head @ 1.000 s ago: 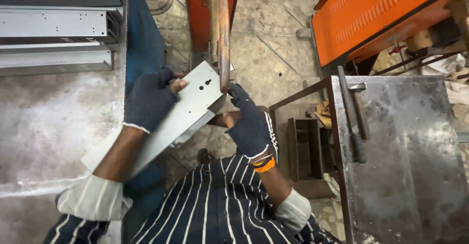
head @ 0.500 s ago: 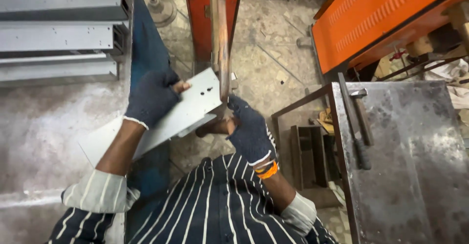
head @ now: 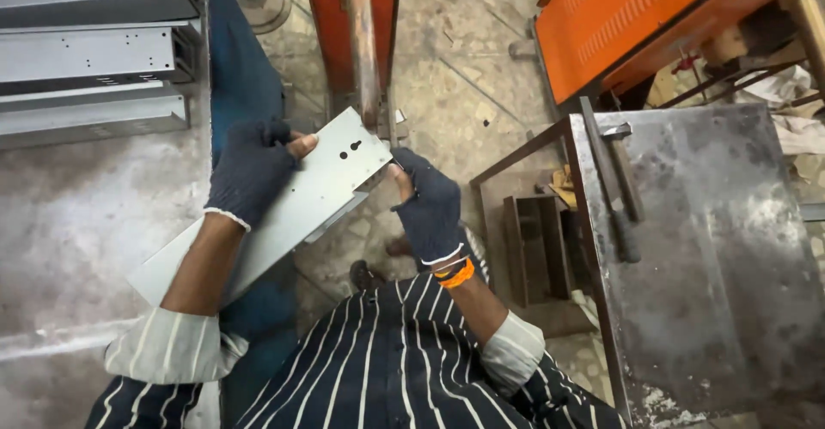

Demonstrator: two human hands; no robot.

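Right of the grip, a worn steel tabletop [head: 713, 266] carries a hammer [head: 620, 190] near its left edge.

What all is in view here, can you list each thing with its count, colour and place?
metal sheet: one, pale grey, held slanting at centre, punched holes near its top end
metal channels: three, grey, stacked top left
press frame: one, orange-red, top centre, above the sheet's top end
steel table: one, grey and stained, right
hammer: one, dark, on the table's left edge
orange machine: one, top right
left hand: dark glove, on the sheet's left edge
right hand: dark glove, orange wristband, at the sheet's right edge
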